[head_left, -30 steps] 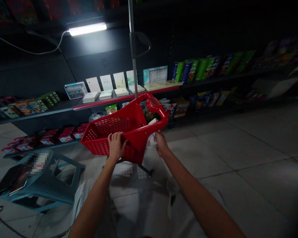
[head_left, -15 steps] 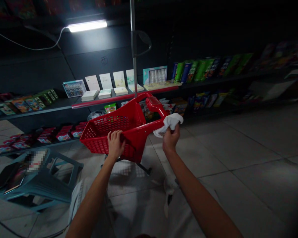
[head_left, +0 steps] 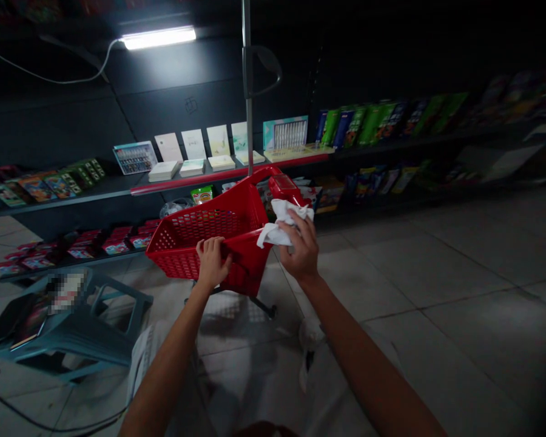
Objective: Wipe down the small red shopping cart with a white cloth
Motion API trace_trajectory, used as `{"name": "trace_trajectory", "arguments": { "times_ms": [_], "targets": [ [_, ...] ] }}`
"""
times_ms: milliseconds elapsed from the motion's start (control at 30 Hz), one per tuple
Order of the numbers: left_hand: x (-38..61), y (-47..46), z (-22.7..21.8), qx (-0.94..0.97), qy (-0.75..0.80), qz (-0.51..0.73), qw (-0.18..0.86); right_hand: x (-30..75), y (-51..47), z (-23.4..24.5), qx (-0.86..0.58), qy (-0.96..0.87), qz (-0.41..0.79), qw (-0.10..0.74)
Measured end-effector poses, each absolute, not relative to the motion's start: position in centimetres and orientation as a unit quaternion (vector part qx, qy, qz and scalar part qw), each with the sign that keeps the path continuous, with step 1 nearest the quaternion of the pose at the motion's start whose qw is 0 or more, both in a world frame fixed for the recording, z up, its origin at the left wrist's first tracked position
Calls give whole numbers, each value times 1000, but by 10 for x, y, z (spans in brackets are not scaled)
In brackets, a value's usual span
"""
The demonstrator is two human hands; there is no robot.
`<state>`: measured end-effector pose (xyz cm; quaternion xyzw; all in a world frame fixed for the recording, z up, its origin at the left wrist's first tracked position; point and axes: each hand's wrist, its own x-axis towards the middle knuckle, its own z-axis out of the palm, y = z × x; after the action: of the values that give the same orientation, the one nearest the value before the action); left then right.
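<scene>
A small red shopping cart (head_left: 236,209) with perforated basket sides stands on the floor in front of me; a thin metal pole rises behind it. My left hand (head_left: 213,264) grips the near rim of the basket, fingers hooked over the edge. In my right hand (head_left: 301,247) is a white cloth (head_left: 282,221), bunched and pressed on the cart's side rail near the handle (head_left: 286,187). The cloth and fingers hide that part of the rail.
Behind the cart, a dark shelf carries books (head_left: 193,145), boxed pen sets (head_left: 285,133) and green and blue packs (head_left: 368,125). A lit tube lamp (head_left: 159,37) hangs above. At the left, a blue-grey plastic stool (head_left: 86,328) holds dark flat items, with a cable (head_left: 22,416) trailing.
My right hand and the white cloth have moved left along the cart's rail, away from the handle corner. My left hand keeps its place on the basket rim.
</scene>
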<state>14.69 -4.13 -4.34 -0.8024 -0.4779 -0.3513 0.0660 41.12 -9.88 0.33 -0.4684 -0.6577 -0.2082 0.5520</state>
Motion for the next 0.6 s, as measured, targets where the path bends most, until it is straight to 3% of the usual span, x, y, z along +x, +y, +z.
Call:
{"name": "trace_trajectory", "arguments": {
  "times_ms": [600],
  "targets": [
    [163, -65, -34, -797, -470, -365, 104, 388, -102, 1, -415, -738, -185, 499]
  ]
}}
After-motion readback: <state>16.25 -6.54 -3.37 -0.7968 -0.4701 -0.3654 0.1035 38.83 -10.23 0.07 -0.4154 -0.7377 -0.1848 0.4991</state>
